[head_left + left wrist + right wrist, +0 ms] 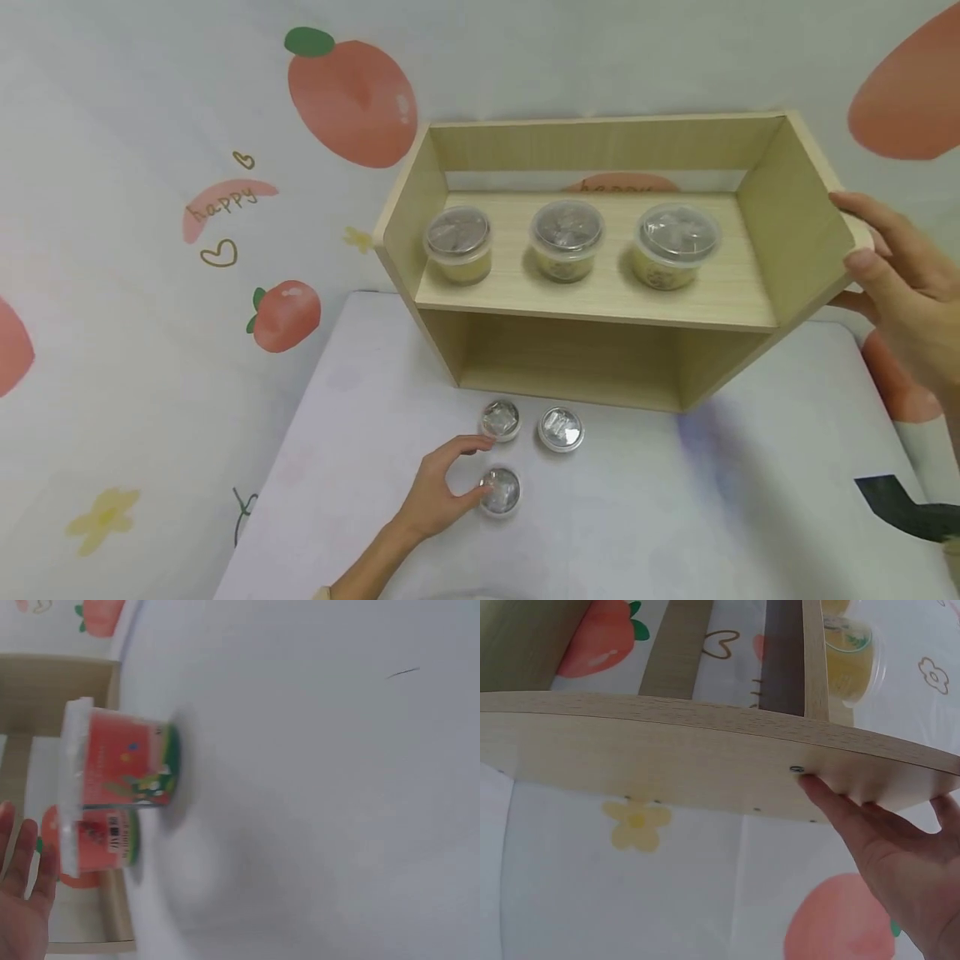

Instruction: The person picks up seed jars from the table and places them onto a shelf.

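A pale wooden two-tier shelf (600,308) stands at the back of the table, its side panel gripped near the top by my right hand (911,287). In the right wrist view that hand (900,855) has its fingers spread against the panel's outer face. My left hand (435,492) is over the table, thumb at the lid of the nearest small cup (500,492), fingertips beside a second cup (500,419). To their right sits a third cup (561,429). The left wrist view shows red-printed sides on two lidded cups (131,757), with straight fingers (45,870) beside them.
On the shelf's upper board stand three yellow lidded cups: left (465,268), middle (567,227) and right (677,233). The lower tier (570,350) is below them. A fruit-printed cloth (150,375) hangs behind, and a dark strap-like thing (907,512) shows at the right edge.
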